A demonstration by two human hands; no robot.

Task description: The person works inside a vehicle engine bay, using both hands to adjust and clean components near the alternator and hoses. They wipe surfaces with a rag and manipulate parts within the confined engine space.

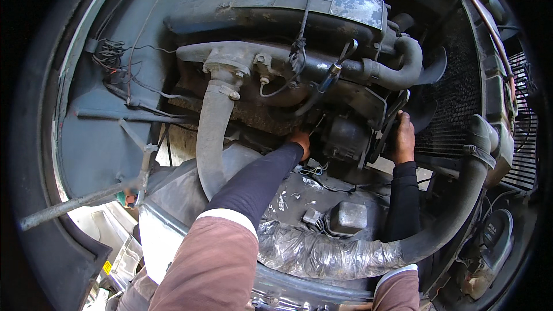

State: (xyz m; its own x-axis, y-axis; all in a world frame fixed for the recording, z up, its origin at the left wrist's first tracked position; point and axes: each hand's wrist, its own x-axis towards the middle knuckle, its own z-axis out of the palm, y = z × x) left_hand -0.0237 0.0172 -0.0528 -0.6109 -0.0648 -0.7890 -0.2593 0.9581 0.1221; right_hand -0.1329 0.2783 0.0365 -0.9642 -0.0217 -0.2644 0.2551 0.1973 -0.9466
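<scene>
In the engine bay, my left hand (300, 141) reaches beneath the engine's side, beside a dark, box-shaped engine unit (345, 137). Its fingers are curled in; a thin metal rod (316, 124) shows just past them, and what they grip is hidden. On the other side of that unit, my right hand (405, 140) is upright with its fingers closed against a black drive belt (396, 105), close to the fan (433, 68). The fingers of the right hand are partly hidden behind the belt and pulley area.
A grey pipe (213, 138) drops left of my left forearm. A foil-wrapped hose (328, 250) crosses in front, joining a thick black hose (461, 219) at the right. The radiator (455, 80) stands right of the fan. Loose wires (110, 55) hang on the left panel.
</scene>
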